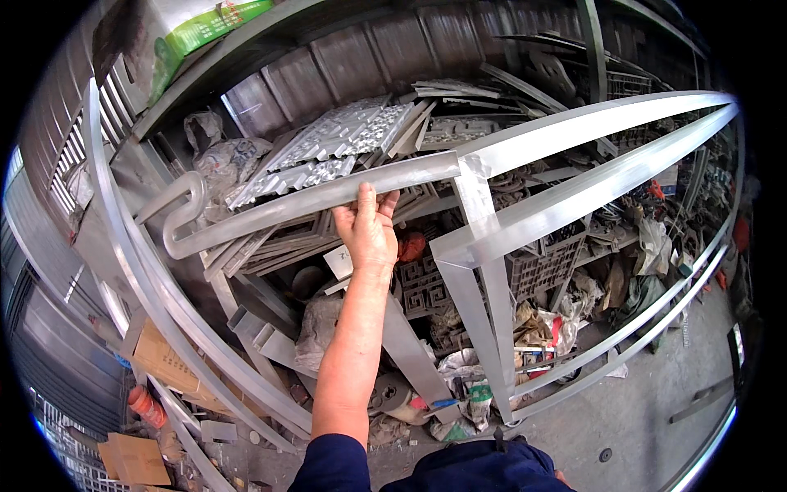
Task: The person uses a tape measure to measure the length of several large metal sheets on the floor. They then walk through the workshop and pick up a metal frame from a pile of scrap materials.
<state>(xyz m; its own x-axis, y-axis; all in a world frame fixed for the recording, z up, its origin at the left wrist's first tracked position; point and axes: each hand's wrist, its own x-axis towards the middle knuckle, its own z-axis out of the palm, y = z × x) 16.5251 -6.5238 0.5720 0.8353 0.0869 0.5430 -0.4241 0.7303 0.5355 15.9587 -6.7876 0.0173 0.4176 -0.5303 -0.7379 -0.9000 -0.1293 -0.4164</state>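
Note:
My left hand [369, 232] reaches up and grips a silver metal rail [303, 199] midway along its length. The thumb lies on the near face, and the other fingers are partly hidden. This rail bends back in a hook-like curve at its left end. Its right end meets a welded frame of flat silver bars [586, 201], which stands up in front of me and runs to the far right. Beside my trunk at the lower edge shows a sliver of skin, perhaps my right hand [560, 476]; its fingers cannot be made out.
Behind the rail, a rack holds stacked patterned metal panels [328, 143] and scrap. Long curved silver bars [156, 271] rise on the left. Cardboard boxes [176, 361] and an orange container [146, 405] sit lower left. Bags and rags [471, 394] clutter the rack's foot.

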